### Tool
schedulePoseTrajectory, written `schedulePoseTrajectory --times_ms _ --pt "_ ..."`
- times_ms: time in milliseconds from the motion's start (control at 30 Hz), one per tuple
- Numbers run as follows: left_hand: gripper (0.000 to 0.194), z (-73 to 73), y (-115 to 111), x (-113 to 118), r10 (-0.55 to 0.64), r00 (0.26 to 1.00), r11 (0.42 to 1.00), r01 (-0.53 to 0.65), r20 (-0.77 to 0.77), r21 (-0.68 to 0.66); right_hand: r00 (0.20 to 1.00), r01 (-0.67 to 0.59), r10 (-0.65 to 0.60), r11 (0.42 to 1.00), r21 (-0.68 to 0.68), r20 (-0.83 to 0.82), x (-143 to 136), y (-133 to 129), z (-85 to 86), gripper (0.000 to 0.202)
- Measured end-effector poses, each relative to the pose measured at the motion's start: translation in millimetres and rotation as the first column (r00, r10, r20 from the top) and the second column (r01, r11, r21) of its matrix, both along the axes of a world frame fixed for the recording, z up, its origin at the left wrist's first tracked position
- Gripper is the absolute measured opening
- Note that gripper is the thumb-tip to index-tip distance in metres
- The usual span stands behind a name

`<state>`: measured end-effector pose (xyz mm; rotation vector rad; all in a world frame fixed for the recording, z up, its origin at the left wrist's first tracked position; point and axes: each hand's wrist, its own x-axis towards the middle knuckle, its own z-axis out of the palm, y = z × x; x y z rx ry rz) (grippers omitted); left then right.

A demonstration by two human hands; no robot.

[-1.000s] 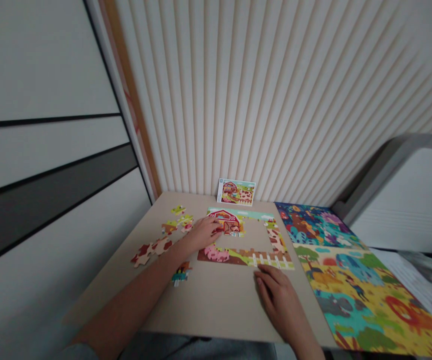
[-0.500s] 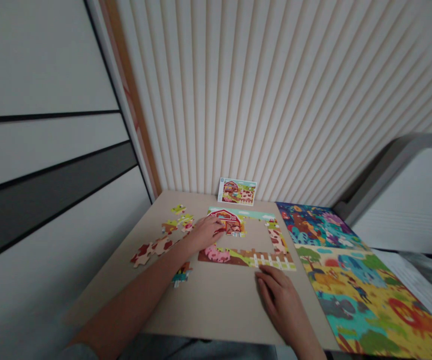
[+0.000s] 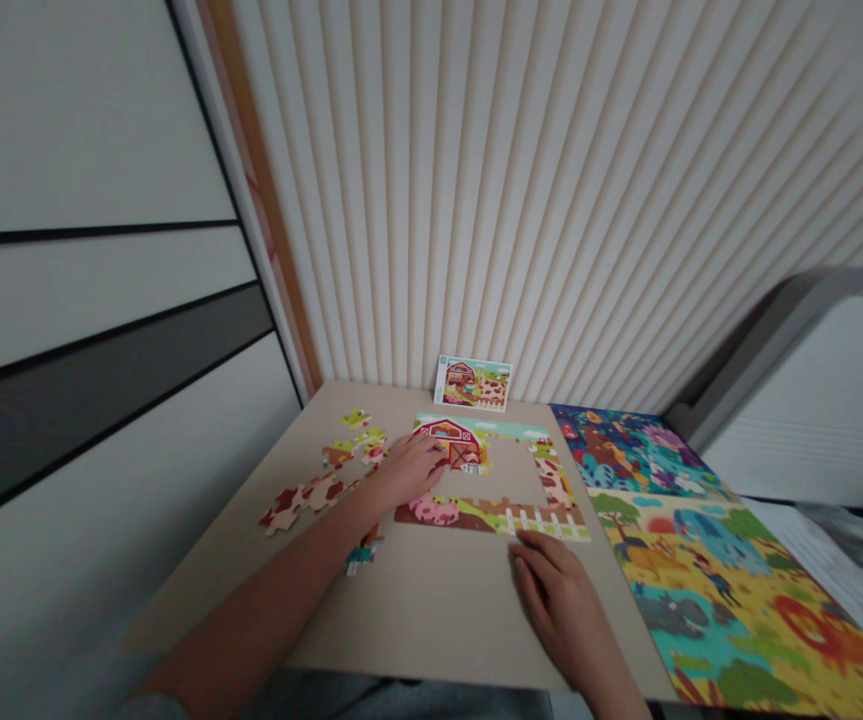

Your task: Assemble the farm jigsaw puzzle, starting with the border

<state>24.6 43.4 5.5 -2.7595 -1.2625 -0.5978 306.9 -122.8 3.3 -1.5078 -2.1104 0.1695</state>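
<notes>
My left hand (image 3: 410,472) reaches over the left side of a partly assembled farm jigsaw puzzle (image 3: 543,525), its fingers bent down at the red barn (image 3: 468,455). Fingers and thumb close around what looks like a jigsaw piece, mostly hidden beneath them. Below the puzzle's lower edge, near the white fence, my right hand (image 3: 557,592) rests on the table with thumb and forefinger apart and nothing in it. The puzzle's frame surrounds a bare gap in its middle. A pink pig (image 3: 435,512) shows at its lower left.
Loose jigsaw pieces (image 3: 300,500) lie left of the puzzle, with another colourful piece (image 3: 363,555) beside my left forearm. A picture card (image 3: 474,384) leans against the pleated wall. At the right lie a dark blue puzzle (image 3: 637,450) and a yellow animal puzzle (image 3: 731,590).
My left hand has shifted slightly at the barn, and the red patch seen between its fingers and thumb is less visible. My right hand has stayed where it was.
</notes>
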Motion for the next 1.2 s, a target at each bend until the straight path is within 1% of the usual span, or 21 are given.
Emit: schedulePoseTrajectory --times_ms 200,333,400,467,533,633,667,767,867,933,1033,1100,1200 --pt "0.023 -7.0 2.6 1.5 0.01 0.999 1.0 -0.01 0.034 -0.003 1.0 0.004 -0.004 1.0 0.004 -0.014 -0.4 -1.5 3.0 0.027" --pt "0.023 -13.1 6.6 3.3 0.026 0.997 1.0 -0.025 0.067 -0.012 1.0 0.003 -0.003 1.0 0.002 -0.005 0.1 -1.0 1.1 0.027" --pt "0.024 -13.6 6.8 4.6 0.031 0.996 0.999 -0.03 0.08 -0.014 1.0 -0.002 0.002 1.0 -0.005 0.001 0.4 -0.4 -0.6 0.028" --pt "0.03 -12.2 5.7 5.8 0.021 0.996 1.0 -0.02 0.085 -0.013 1.0 -0.001 0.001 1.0 -0.009 0.008 0.5 -0.1 -1.8 0.028" --pt "0.038 -9.9 4.5 6.5 -0.04 0.997 0.999 0.041 0.073 -0.004 1.0 0.002 -0.002 1.0 -0.01 0.012 0.5 -0.2 -2.1 0.029" --pt "0.046 -7.8 4.5 6.7 -0.192 0.98 0.981 0.192 0.044 0.002 1.0 -0.003 0.003 1.0 -0.003 0.008 0.4 -0.4 -1.5 0.028" --pt "0.047 -7.7 5.2 6.6 -0.223 0.974 0.975 0.223 0.039 0.002 1.0 -0.005 0.005 1.0 0.003 0.005 0.3 -0.3 -1.2 0.028" --pt "0.046 -6.4 8.8 7.6 -0.236 0.972 0.972 0.236 0.012 -0.011 1.0 0.001 -0.001 1.0 0.024 -0.005 -0.5 0.1 0.2 0.027" --pt "0.038 0.0 16.2 14.6 -0.187 0.981 0.981 0.183 -0.055 -0.068 1.0 0.0 0.0 1.0 0.022 -0.002 -2.0 -0.2 2.0 0.027" --pt "0.034 6.3 23.9 24.7 -0.13 0.988 0.988 0.123 -0.078 -0.095 1.0 -0.004 0.004 1.0 0.012 0.005 -2.9 -1.1 3.0 0.027" --pt "0.04 11.0 37.9 45.8 -0.022 0.998 0.997 0.016 -0.065 -0.079 1.0 -0.005 0.005 1.0 0.024 -0.002 -3.8 -2.7 3.5 0.028" --pt "0.046 7.3 46.7 59.8 0.062 0.997 0.996 -0.064 -0.047 -0.062 1.0 -0.004 0.004 0.999 0.036 -0.012 -4.2 -3.4 3.7 0.027" --pt "0.063 -7.2 56.5 73.8 0.143 0.989 0.987 -0.146 -0.039 -0.069 1.0 0.006 -0.005 0.999 0.034 -0.018 -5.1 -4.0 4.8 0.026"
